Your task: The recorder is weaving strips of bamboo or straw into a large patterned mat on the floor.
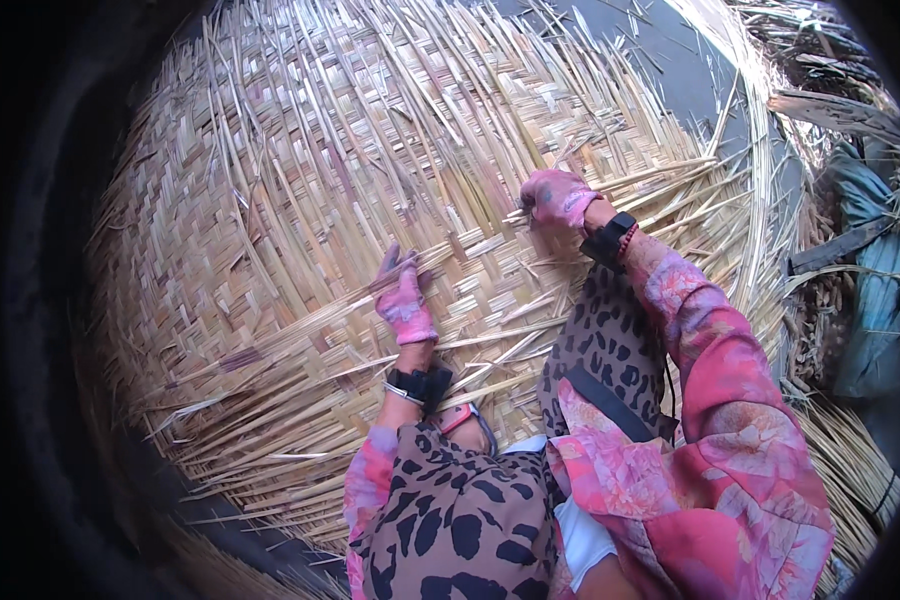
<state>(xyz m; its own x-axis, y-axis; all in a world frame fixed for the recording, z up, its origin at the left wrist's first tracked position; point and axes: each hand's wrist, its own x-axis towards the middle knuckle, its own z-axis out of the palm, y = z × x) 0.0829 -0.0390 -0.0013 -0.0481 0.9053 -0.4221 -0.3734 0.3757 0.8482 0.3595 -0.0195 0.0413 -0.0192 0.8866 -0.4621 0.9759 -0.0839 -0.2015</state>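
Note:
A large woven mat (pixel 300 240) of pale, flat bamboo strips spreads beneath both hands, with some strips tinged purple. My left hand (pixel 406 305), in a pink glove, rests on the weave with fingers apart, next to crosswise strips. Farther to the right, my right hand (pixel 558 200), also in a pink glove, is closed at the mat's surface around a bamboo strip. Its fingertips are partly hidden by the back of the hand. Long loose strip ends (pixel 660 195) fan out to the right of that hand.
Unwoven strip ends (pixel 270 440) stick out at the near left side of the mat. At the right lie a bluish-green sheet (pixel 870 290), rough wood pieces (pixel 840 115) and a bundle of strips (pixel 855 455). Grey ground (pixel 670 60) shows at the far right.

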